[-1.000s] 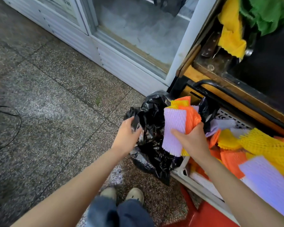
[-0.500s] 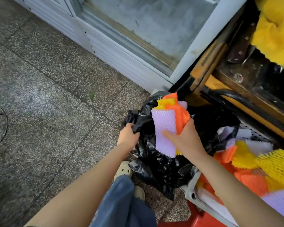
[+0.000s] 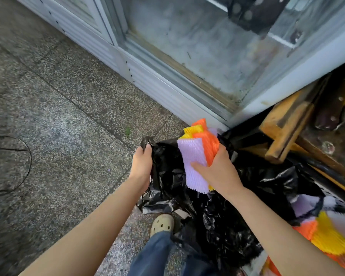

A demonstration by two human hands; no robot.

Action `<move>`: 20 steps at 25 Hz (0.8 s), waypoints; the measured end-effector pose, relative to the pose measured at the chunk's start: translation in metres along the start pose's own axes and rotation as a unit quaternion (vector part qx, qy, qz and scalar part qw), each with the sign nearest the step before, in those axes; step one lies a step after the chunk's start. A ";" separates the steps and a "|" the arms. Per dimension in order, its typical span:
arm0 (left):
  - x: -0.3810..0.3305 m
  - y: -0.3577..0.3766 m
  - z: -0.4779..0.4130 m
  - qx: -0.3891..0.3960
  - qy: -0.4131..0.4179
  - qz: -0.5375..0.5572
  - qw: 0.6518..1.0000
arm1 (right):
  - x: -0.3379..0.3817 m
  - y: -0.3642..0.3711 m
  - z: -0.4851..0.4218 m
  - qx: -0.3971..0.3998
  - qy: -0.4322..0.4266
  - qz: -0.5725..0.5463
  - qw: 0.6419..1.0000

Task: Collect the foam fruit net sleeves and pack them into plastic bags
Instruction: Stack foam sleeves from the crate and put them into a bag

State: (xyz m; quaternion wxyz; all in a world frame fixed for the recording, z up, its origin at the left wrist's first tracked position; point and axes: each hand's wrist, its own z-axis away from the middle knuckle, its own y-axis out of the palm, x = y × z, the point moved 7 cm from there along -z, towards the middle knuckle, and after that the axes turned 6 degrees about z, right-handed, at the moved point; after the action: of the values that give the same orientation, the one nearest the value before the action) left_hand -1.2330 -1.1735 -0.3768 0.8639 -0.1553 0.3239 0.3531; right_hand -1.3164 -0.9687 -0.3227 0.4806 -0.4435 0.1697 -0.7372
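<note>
Terrazzo floor (image 3: 68, 126) lies open left of the crumpled black plastic bag (image 3: 217, 212); its contents are not discernible. Loose foam sleeves (image 3: 331, 236), yellow, orange and lilac, lie at its right. Left hand (image 3: 140, 166) grips the bag rim. Right hand (image 3: 217, 172) clasps a sleeve bundle (image 3: 195, 156), lilac outermost, over the bag.
</note>
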 end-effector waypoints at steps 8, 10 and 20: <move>-0.038 -0.029 -0.012 -0.006 -0.022 0.006 1.000 | 0.038 0.021 -0.020 0.058 -0.046 0.062 0.995; -0.050 -0.027 -0.007 0.013 0.028 -0.073 0.997 | 0.041 0.023 -0.021 0.057 -0.059 0.054 0.995; -0.064 -0.026 0.014 0.027 0.119 -0.072 0.990 | 0.049 0.029 0.046 0.014 -0.467 0.377 0.800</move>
State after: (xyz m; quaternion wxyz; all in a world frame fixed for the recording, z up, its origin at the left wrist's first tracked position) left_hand -1.2432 -1.2176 -0.3223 0.8463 -0.1956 0.4214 0.2607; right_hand -1.2695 -1.0163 -0.2928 0.7475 -0.6286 0.0683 -0.2039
